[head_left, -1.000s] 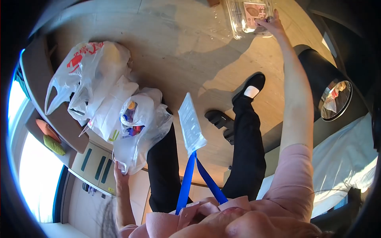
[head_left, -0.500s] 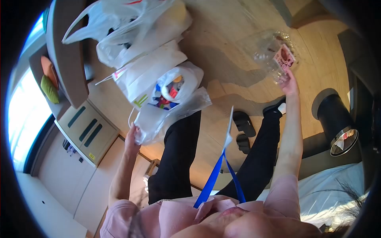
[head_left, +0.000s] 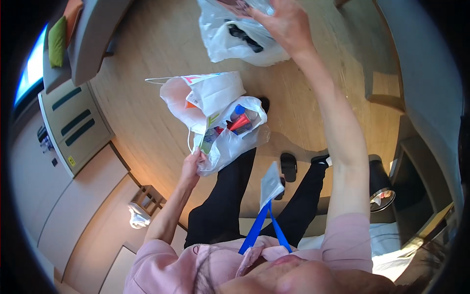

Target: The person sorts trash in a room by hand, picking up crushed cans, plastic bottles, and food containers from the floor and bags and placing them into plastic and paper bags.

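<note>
My left hand (head_left: 192, 164) is closed on the edge of a white plastic bag (head_left: 225, 154), whose open mouth shows bottles with blue and red parts (head_left: 240, 120). Beside it stands a white paper bag (head_left: 223, 93) with a string handle and something orange inside. At the top, my right hand (head_left: 289, 24) grips a clear plastic package (head_left: 237, 6) with a pink label, partly cut off by the frame edge. That package is over another white plastic bag (head_left: 220, 44) with something black showing.
Black slippers (head_left: 289, 167) lie on the wooden floor (head_left: 142, 63) near my feet. A black bin (head_left: 379, 186) stands at the right, a cabinet (head_left: 73, 122) at the left. A badge on a blue lanyard (head_left: 270, 185) hangs before my legs.
My right hand has carried the clear package from the right across to the far white bag. The view has shifted, and the paper bag's opening now shows. My left hand keeps its hold.
</note>
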`<state>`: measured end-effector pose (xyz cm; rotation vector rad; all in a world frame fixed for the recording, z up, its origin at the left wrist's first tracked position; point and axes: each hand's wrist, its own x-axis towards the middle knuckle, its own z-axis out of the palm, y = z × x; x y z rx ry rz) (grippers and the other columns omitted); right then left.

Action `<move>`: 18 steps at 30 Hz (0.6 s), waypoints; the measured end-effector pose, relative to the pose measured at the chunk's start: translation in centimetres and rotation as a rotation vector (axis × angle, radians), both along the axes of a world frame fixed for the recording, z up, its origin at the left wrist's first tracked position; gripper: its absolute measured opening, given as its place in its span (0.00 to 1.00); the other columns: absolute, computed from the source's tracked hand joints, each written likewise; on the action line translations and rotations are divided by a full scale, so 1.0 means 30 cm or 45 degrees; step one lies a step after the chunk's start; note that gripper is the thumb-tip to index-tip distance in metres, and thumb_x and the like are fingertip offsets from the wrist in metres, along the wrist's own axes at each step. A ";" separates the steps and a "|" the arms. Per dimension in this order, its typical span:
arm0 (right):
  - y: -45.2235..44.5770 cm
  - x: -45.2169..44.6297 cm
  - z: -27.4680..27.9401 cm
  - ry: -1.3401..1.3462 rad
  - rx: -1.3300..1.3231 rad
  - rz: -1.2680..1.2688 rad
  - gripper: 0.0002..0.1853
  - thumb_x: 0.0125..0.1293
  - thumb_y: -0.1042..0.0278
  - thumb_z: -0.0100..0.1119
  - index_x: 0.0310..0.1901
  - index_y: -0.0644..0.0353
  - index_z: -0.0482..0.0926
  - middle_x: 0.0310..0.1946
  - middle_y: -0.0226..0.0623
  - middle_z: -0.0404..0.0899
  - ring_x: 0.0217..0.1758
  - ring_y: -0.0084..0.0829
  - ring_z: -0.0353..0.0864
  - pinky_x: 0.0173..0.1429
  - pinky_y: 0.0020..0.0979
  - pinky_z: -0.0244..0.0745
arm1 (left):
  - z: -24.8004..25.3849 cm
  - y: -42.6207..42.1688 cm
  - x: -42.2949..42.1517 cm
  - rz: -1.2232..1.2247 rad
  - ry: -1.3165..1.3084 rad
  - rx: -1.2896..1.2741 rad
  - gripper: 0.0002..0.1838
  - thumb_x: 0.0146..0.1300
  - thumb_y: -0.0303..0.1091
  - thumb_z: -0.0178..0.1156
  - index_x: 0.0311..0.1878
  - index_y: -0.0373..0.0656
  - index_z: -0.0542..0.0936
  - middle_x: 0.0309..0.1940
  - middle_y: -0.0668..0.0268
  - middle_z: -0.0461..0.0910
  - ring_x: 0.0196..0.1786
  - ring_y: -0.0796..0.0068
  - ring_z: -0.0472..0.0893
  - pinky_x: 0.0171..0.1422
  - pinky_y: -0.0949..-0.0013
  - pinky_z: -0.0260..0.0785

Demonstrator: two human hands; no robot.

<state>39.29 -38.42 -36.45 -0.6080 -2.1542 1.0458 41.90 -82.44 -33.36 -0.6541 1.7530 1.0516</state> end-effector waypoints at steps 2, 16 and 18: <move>-0.005 -0.086 -0.243 -0.729 0.264 0.235 0.27 0.53 0.60 0.62 0.55 0.53 0.68 0.44 0.45 0.78 0.49 0.37 0.78 0.47 0.36 0.73 | 0.004 -0.027 -0.016 0.068 -0.019 0.007 0.21 0.68 0.48 0.46 0.23 0.45 0.72 0.19 0.72 0.70 0.23 0.81 0.68 0.29 0.76 0.59; -0.188 -0.115 -0.901 -1.232 -0.198 -0.049 0.38 0.46 0.46 0.67 0.50 0.68 0.67 0.40 0.52 0.77 0.46 0.46 0.78 0.50 0.40 0.72 | -0.019 -0.026 -0.084 0.239 -0.116 -0.083 0.20 0.69 0.47 0.45 0.27 0.44 0.74 0.21 0.72 0.70 0.24 0.83 0.67 0.29 0.78 0.58; -0.237 -0.062 -0.851 -1.064 -0.615 -0.068 0.44 0.43 0.41 0.67 0.55 0.66 0.65 0.51 0.54 0.72 0.53 0.49 0.73 0.57 0.42 0.69 | -0.032 -0.018 -0.072 0.254 -0.084 -0.181 0.20 0.69 0.47 0.45 0.27 0.44 0.74 0.22 0.72 0.71 0.25 0.83 0.68 0.29 0.79 0.59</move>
